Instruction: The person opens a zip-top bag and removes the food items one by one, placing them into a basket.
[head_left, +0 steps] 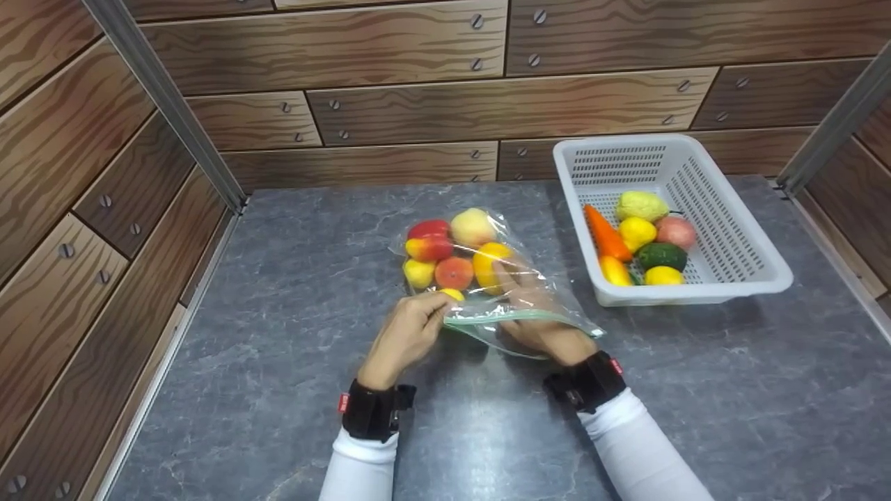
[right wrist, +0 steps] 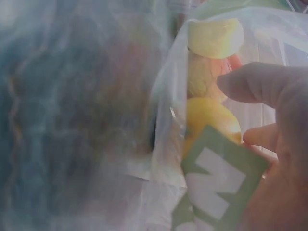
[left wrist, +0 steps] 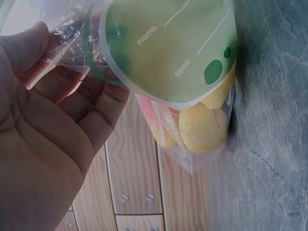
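Note:
A clear zip bag [head_left: 515, 316] with a green seal lies on the table, its mouth toward me and several toy fruits inside. My left hand [head_left: 407, 334] pinches the left end of the bag's mouth between thumb and fingers. Through the mouth, my right hand [head_left: 539, 313] reaches inside, fingers extended beside a yellow-orange mango [head_left: 491, 267]. The bag also holds a red-and-yellow fruit [head_left: 429, 240], a pale peach [head_left: 473, 227], an orange-red peach [head_left: 454, 273] and small yellow fruits. In the left wrist view, a green printed label [left wrist: 168, 48] covers part of the bag.
A white perforated basket [head_left: 752, 257] stands at the right, holding a carrot [head_left: 608, 235], a green avocado [head_left: 661, 257], a yellow-green pear [head_left: 642, 206] and other toy produce. Wood-patterned walls [head_left: 404, 115] border the grey marbled table [head_left: 278, 292] at the back and sides.

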The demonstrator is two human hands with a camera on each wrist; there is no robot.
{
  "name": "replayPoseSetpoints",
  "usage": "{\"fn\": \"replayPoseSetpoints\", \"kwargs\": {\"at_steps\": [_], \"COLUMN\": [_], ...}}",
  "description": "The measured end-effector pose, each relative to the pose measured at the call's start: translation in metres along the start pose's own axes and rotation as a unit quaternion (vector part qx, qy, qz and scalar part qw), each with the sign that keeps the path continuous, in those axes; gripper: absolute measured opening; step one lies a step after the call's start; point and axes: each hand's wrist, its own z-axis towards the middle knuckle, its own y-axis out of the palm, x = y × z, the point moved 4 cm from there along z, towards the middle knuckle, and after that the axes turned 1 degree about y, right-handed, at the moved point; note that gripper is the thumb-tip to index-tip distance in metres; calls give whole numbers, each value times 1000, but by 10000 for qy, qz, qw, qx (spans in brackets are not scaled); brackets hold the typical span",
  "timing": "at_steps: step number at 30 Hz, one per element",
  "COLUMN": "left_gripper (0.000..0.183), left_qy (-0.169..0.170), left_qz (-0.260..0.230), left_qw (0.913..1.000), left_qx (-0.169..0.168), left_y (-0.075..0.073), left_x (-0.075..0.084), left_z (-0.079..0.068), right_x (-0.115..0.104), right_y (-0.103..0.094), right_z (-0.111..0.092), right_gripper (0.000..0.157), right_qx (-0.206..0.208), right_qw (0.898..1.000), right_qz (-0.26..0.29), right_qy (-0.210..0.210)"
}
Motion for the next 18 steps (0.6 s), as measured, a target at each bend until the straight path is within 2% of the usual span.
{"fn": "replayPoseSetpoints", "kwargs": {"at_steps": [2,4,6,9,11,13,15,18], "left_gripper": [13,12,11,11,11,11,11,12], "left_qy": [12,26,27,34,47,48,37,0], "left_qz": [33,64,72,24,-20,-53,-67,-53], "left_qw": [10000,10000,10000,10000,10000,10000,10000,10000], "left_qx": [21,32,42,32,18,7,-4,-25], "left_y": [0,1,2,2,2,2,1,1], "left_x": [0,0,0,1,1,1,2,1], "left_z": [0,-1,-1,-1,-1,-1,-1,0], "right_x": [3,5,6,7,6,5,0,-2], "right_y": [0,1,0,-2,-4,-6,-8,-7], "right_z": [2,3,4,6,6,8,7,8], "right_gripper": [69,70,71,73,71,71,65,59], "right_qx": [-120,-358,-655,-793,-808,-657,-688,-759], "right_qw": [9983,9952,9924,9915,9926,9949,9961,9954], "right_qz": [474,675,625,365,134,-64,-472,-564], "right_qy": [317,607,832,966,892,757,300,130]}}
